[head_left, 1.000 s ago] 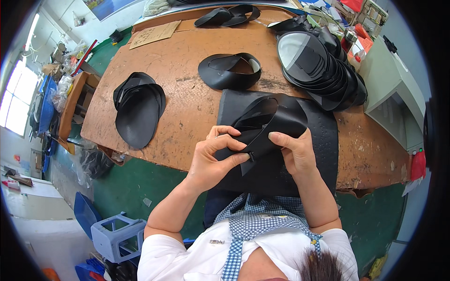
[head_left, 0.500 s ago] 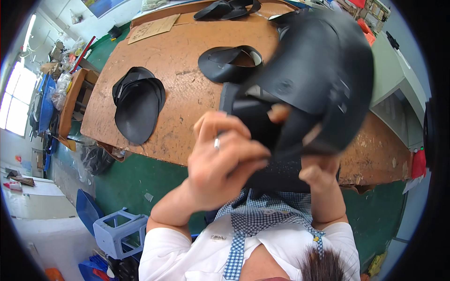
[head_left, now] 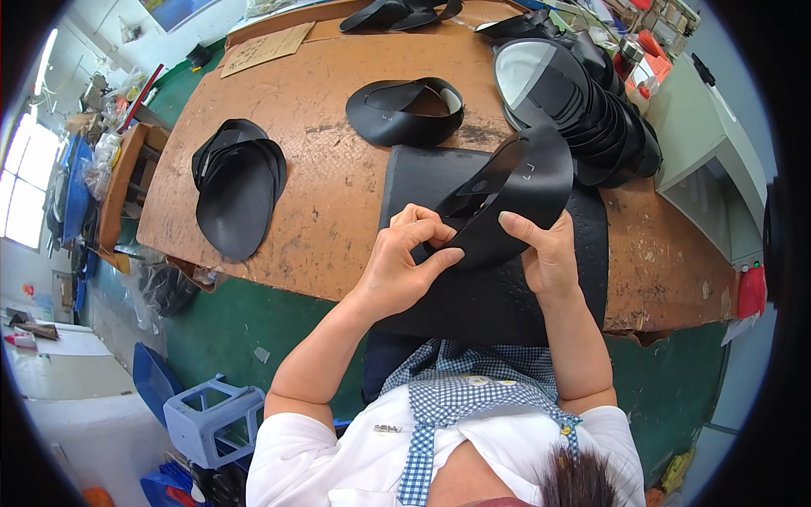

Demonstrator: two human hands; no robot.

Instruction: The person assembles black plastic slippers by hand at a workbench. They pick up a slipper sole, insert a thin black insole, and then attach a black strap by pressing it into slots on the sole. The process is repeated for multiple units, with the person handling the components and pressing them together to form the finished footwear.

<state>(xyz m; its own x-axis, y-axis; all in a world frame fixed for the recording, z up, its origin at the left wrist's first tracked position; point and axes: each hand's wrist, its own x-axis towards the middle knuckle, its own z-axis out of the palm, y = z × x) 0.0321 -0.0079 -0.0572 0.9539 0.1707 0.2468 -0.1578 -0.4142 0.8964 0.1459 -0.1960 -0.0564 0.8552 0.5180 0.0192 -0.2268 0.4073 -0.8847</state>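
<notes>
holding the black band [head_left: 545,177] over the mat [head_left: 507,308] on the worktop [head_left: 321,194], pinching its lower left edge with the left hand [head_left: 402,264] and clasping its lower right with the right hand [head_left: 551,258], in closed grips.

The left hand [head_left: 410,258] pinches the lower edge of a curved black piece [head_left: 545,177] between thumb and fingers. The right hand [head_left: 549,253] grips the opposite side, thumb laid on the outer face. The piece is positioned over a black mat [head_left: 422,186] on a brown table [head_left: 325,186]. Beyond the mat sits a looped black piece [head_left: 393,127] (pale inside at one end). Flat black pieces [head_left: 236,215] overlap at left; a larger black pile [head_left: 583,127] stands at right.
</notes>
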